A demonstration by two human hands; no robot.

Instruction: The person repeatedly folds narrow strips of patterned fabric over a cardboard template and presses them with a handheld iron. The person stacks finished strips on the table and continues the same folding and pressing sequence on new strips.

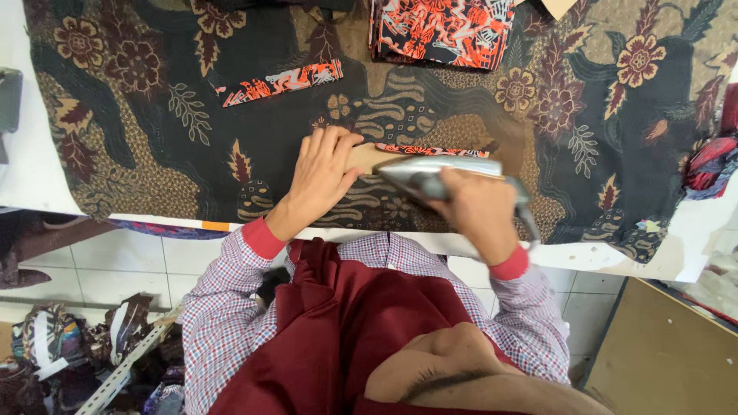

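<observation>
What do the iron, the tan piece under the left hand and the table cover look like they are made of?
Iron: polished metal, judging by its bright silver sheen. Tan piece: probably card or stiff paper; it lies flat, plain and matte with a straight edge. Table cover: woven cloth, seemingly cotton, matte with a printed floral pattern in dark brown tones.

The right hand point(478, 209) grips an iron point(430, 174) over a narrow strip point(430, 151) while the left hand point(323, 173) presses cardboard point(370, 157).

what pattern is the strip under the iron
Orange-red, black and white abstract print on the fabric strip, clearest in the head view.
</observation>
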